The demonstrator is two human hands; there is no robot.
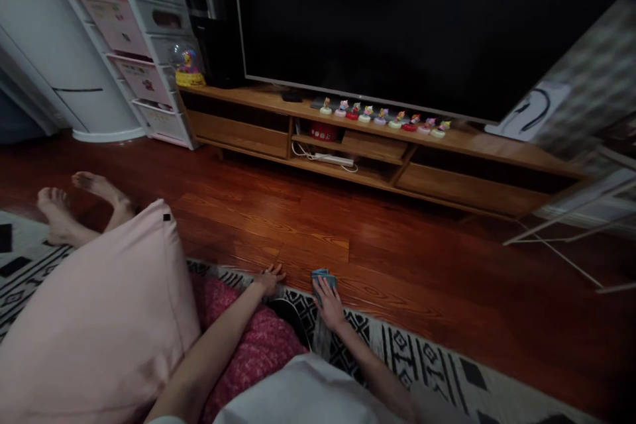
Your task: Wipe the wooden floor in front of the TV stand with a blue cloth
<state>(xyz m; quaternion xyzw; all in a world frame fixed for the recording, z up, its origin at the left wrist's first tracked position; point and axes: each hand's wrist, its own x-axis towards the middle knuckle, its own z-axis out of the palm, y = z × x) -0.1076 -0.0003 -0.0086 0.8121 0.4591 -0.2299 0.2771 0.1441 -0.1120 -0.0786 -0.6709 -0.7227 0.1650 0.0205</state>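
My right hand (328,303) rests with fingers stretched out over a small blue-grey stack (322,273) that looks like cards, lying where the wooden floor meets the rug. Part of the stack is hidden under the fingers. To its left, my left hand (269,280) leans on the floor at the rug's edge, fingers apart, with nothing visible in it. A dark rounded object (289,313) sits just below the left hand, partly covered by the red patterned clothing (263,344); its kind is unclear.
A pink pillow (109,318) lies at left, bare feet (57,212) beyond it. The black-and-white rug (427,364) runs along the front. Across the wooden floor (278,212) stands a TV cabinet (238,129) with several small figurines (368,114) and a large television (397,26). Rack legs (551,238) stand right.
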